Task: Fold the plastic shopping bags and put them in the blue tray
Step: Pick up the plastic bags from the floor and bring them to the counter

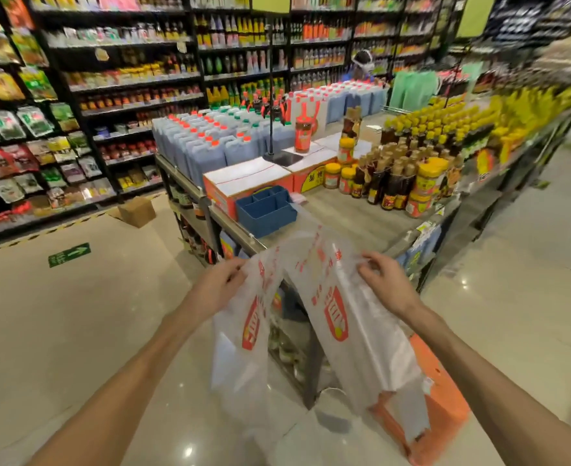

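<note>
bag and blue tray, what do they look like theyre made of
Bag: thin plastic film, translucent and slightly glossy; shelves show through it, it crinkles and hangs limp from both hands, red print on it.
Tray: likely rigid moulded plastic, matte blue; even colour, straight thin walls and dividers.

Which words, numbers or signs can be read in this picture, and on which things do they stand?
Plastic bag: red print and logo, characters too blurred to read.
Green floor sign: a white arrow pointing right; its text is too small.
Orange carton: characters on a yellow patch, unreadable.
Shelf and bottle labels: too blurred.
</note>
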